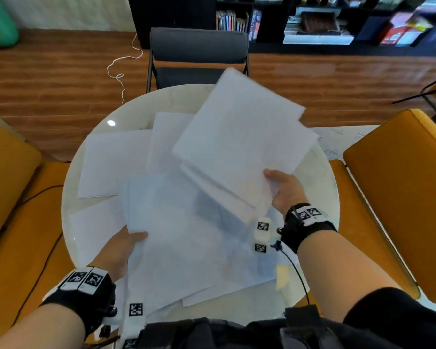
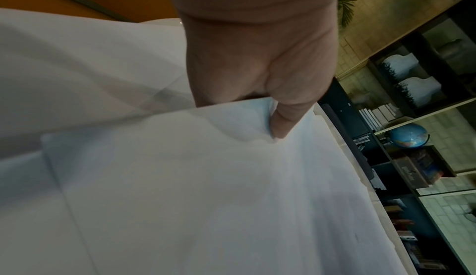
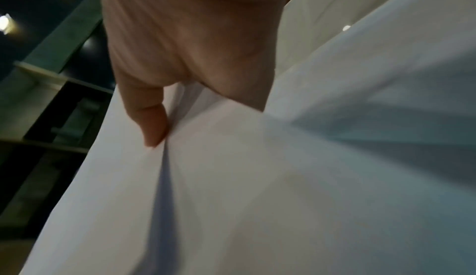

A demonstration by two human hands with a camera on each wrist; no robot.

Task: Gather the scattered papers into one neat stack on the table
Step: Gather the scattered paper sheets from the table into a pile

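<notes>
The right hand (image 1: 285, 190) pinches a bunch of papers (image 1: 239, 137) above the round worktop (image 1: 91, 137). The left hand (image 1: 122, 250) pinches more sheets (image 1: 186, 243). Loose grips could let pages slide off and scatter.

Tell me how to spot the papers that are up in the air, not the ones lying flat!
Find the round white table between the orange seats. Over its far right side, the right hand pinches a bundle of white papers by its near edge. It is the only bunch lifted and tilted towards the black chair, casting a shadow on the sheets below; the left hand holds a lower pile.
</notes>
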